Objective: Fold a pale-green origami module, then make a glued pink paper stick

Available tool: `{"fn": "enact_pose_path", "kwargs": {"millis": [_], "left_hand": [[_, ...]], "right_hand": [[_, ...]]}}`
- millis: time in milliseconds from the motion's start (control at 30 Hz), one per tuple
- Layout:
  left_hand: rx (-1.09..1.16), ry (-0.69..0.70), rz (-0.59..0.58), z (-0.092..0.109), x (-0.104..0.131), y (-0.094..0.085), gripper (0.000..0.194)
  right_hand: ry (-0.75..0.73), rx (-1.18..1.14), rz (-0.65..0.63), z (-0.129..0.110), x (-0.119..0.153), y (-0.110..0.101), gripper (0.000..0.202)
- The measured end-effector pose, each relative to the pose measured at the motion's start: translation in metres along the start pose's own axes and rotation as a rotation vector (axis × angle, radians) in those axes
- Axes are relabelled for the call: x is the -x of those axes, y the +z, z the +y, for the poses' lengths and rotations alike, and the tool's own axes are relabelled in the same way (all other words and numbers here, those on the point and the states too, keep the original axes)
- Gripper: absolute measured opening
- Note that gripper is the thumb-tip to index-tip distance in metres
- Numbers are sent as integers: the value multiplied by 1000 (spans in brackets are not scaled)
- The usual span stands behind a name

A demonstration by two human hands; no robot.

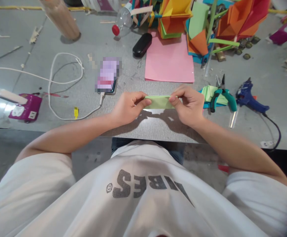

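My left hand [131, 107] and right hand [189, 106] are each pinched closed on an end of the green paper [160, 102], near the frame's centre over the desk [132, 74], in what I take for folding, and the next move seems to call for evenly pressing the crease.

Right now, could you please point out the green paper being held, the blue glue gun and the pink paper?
Held green paper [159, 102]: head view, middle of its face.
Blue glue gun [247, 93]: head view, on its body.
Pink paper [169, 61]: head view, its uncovered middle.
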State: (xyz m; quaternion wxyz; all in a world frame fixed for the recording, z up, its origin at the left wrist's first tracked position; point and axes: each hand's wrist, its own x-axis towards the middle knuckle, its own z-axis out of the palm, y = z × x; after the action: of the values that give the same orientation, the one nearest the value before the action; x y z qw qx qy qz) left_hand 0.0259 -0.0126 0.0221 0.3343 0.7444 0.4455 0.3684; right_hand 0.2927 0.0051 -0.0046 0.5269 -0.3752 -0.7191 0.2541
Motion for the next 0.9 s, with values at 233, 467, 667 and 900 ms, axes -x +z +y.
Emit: {"fn": "enact_pose_path", "kwargs": {"millis": [233, 467, 667, 900], "left_hand": [[-18, 43, 60, 0, 0, 1, 39], [319, -83, -26, -4, 0, 13, 33], [450, -209, -1, -11, -3, 13, 38], [293, -138, -7, -13, -6, 12, 45]], "right_hand": [[20, -2, 17, -2, 0, 1, 52], [140, 8, 35, -5, -1, 6, 58], [349, -217, -169, -6, -6, 6, 65], [513, -228, -360, -12, -6, 0, 53]]}}
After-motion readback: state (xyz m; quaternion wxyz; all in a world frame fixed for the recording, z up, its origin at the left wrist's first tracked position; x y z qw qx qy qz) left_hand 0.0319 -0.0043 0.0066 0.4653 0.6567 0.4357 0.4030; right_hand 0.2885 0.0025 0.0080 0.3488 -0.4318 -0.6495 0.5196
